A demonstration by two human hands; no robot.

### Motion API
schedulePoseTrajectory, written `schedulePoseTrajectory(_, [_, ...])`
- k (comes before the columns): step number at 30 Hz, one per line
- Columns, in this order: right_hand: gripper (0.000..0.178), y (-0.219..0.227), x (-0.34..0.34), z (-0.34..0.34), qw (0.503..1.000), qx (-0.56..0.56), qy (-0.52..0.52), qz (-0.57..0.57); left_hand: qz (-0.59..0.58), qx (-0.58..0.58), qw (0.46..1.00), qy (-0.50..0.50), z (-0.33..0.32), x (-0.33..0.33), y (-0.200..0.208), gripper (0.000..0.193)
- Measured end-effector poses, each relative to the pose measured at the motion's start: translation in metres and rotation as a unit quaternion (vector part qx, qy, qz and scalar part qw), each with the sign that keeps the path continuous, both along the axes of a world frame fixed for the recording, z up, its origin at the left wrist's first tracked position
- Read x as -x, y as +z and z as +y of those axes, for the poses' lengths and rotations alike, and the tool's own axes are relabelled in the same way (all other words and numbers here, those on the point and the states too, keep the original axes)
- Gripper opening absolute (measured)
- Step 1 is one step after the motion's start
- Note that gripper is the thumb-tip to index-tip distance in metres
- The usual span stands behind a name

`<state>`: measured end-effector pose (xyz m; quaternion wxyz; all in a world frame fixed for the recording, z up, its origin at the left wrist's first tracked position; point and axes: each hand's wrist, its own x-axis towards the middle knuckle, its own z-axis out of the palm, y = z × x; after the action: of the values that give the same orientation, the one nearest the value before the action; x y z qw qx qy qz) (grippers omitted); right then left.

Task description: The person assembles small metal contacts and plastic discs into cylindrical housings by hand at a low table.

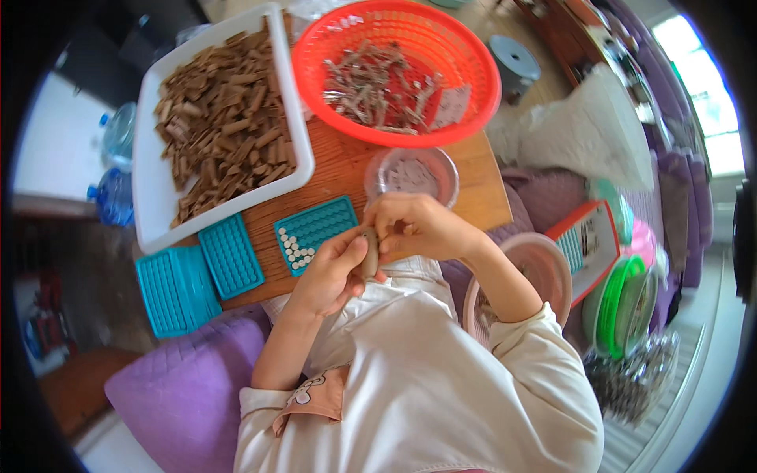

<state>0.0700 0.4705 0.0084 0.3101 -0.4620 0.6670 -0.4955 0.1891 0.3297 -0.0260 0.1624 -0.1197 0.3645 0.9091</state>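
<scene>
Over my lap, my left hand (333, 273) is closed around a brown curved piece (371, 251), its thumb lying along one side. The fingers of my right hand (419, 227) are bent and pinched together against the piece's right edge. Whether something small is also between them is hidden. Just left of my hands lies a teal dimpled tray (325, 221), with several white round tablets (295, 251) in its near left part. Beyond my right hand stands a clear round tub (449, 180) with pale pieces inside.
A white bin (303, 150) of brown curved pieces and a red basket (481, 87) of silvery-brown wrapped strips occupy the wooden table (485, 185). More teal trays (230, 254) lie at its left edge. A pink basin (552, 264) stands by my right arm, a purple cushion (185, 386) at my left.
</scene>
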Motion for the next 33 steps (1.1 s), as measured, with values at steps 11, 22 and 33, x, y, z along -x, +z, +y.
schedulePoseTrajectory(11, [0.02, 0.041, -0.037, 0.165, 0.964, -0.202, -0.169, -0.033, 0.017, 0.008, 1.0, -0.001, 0.021, -0.01, -0.004, 0.055])
schedulePoseTrajectory(22, [0.034, 0.026, -0.025, 0.189, 0.956, -0.286, -0.061, -0.004, 0.001, 0.033, 0.998, 0.052, -0.028, -0.014, 0.007, 0.028])
schedulePoseTrajectory(33, [0.033, -0.011, 0.05, 0.133, 0.972, -0.233, 0.028, -0.032, 0.039, 0.73, 0.675, 0.102, -0.104, 0.013, 0.097, 0.023])
